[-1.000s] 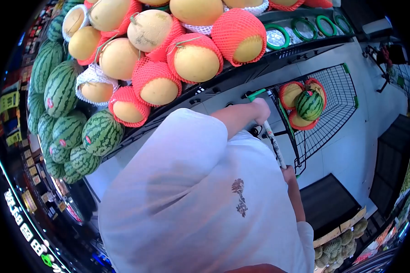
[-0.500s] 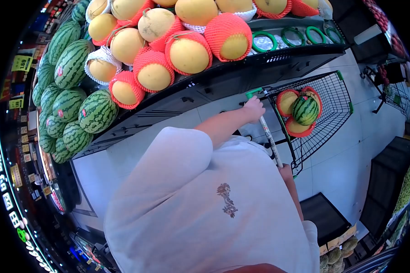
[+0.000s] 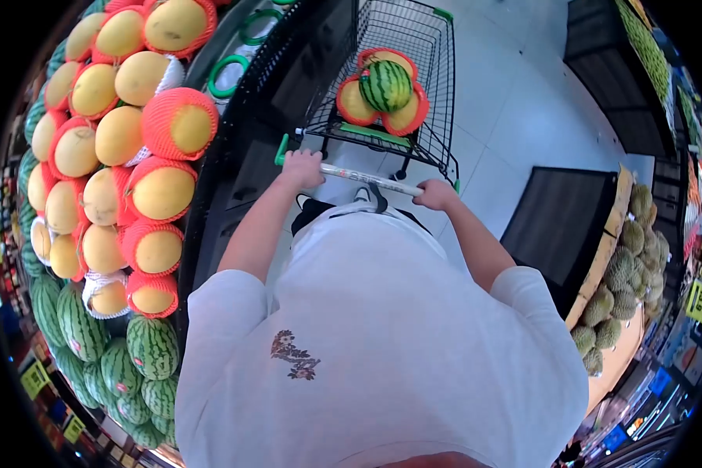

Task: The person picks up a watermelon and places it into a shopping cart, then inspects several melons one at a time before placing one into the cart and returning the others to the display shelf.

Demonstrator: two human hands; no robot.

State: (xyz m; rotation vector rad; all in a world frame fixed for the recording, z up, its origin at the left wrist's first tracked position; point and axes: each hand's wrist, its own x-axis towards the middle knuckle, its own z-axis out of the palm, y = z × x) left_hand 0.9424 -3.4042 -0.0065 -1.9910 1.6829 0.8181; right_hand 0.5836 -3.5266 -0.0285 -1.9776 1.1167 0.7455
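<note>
Both my hands grip the white handle bar (image 3: pixel 366 179) of a black wire shopping cart (image 3: pixel 421 54) straight ahead of me. My left hand (image 3: pixel 303 167) is closed on the bar's left end, by its green cap. My right hand (image 3: pixel 435 193) is closed on the bar's right end. In the cart lie a striped watermelon (image 3: pixel 386 84) and yellow melons in red foam nets (image 3: pixel 354 101). My white T-shirt fills the lower part of the view.
A black display stand on my left carries several yellow melons in red and white nets (image 3: pixel 162 191), with striped watermelons (image 3: pixel 151 345) below them. A low stand on my right holds spiky green durians (image 3: pixel 622 269). Pale tiled floor (image 3: pixel 515 117) lies beyond the cart.
My view has swung round so that the cart now stands straight ahead and the melon stand is on my left. Both hands have stayed on the handle bar.
</note>
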